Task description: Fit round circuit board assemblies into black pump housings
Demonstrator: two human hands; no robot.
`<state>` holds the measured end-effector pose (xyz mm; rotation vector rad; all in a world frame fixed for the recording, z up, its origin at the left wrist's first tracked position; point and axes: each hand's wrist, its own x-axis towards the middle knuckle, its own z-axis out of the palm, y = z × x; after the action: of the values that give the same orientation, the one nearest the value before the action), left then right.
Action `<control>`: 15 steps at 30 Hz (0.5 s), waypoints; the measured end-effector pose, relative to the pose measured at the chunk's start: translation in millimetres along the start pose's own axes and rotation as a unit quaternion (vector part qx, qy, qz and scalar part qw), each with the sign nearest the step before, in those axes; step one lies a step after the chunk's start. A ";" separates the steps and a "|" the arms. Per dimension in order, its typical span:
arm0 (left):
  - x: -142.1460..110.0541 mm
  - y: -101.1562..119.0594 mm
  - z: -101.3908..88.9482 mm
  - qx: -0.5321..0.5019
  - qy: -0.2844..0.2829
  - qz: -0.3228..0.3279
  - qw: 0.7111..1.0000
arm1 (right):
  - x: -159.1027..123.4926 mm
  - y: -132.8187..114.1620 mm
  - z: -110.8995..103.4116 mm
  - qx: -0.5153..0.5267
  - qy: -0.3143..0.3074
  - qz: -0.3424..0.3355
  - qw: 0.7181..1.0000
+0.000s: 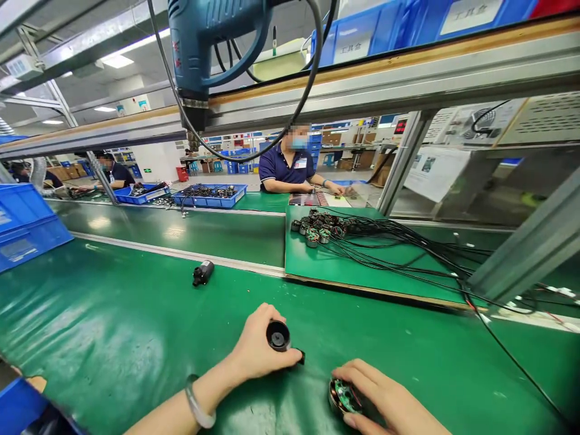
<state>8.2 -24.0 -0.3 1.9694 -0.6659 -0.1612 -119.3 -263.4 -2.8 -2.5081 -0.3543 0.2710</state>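
Wrapped round a black cylindrical housing [278,336], my left hand [252,345] holds it with its open end facing me; a small black part juts out by the thumb. My right hand [383,391] grips a round motor stator [343,397] with copper windings and a green circuit board on top, low over the green mat or resting on it. The two parts are apart, a hand's width between them. Beyond my left hand lies a small black pump [203,273] on its side.
Several wired stators [317,229] with long black cables [399,232] lie on a raised green board [362,275]. A blue power tool [194,54] hangs above. Blue bins [31,226] stand at left; a filled blue tray [211,196] lies across the bench. A co-worker [290,163] sits opposite.
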 end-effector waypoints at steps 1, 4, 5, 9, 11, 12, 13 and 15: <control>1.5 -1.2 13.5 -0.051 0.003 0.001 0.999 | -0.1 -2.9 -2.6 0.025 -0.010 0.020 0.999; 0.3 -1.6 40.9 -0.164 0.009 -0.022 0.986 | 2.6 -10.1 -12.3 0.077 0.069 0.017 0.995; -2.4 -0.7 45.0 -0.183 0.008 -0.027 0.983 | 4.5 -12.5 -16.1 0.089 0.108 0.010 0.990; -20.0 1.9 42.9 -0.210 -0.083 0.013 0.974 | 17.1 -21.4 -29.7 0.166 0.165 0.039 0.971; -26.8 1.9 37.5 -0.171 -0.129 0.018 0.977 | 24.5 -24.6 -32.8 0.220 0.148 0.056 0.963; -28.0 2.2 35.2 -0.140 -0.133 0.022 0.981 | 28.0 -26.0 -33.1 0.231 0.148 0.051 0.960; -27.6 2.9 33.4 -0.115 -0.128 0.026 0.985 | 31.2 -27.3 -32.6 0.230 0.152 0.040 0.960; -22.6 5.4 31.3 -0.061 -0.087 0.035 0.994 | 36.6 -29.8 -30.3 0.198 0.172 -0.002 0.965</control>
<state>-24.9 -38.7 -14.5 1.8250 -0.8178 -0.3273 -82.3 -244.3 34.7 -2.1059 -0.1436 -0.0924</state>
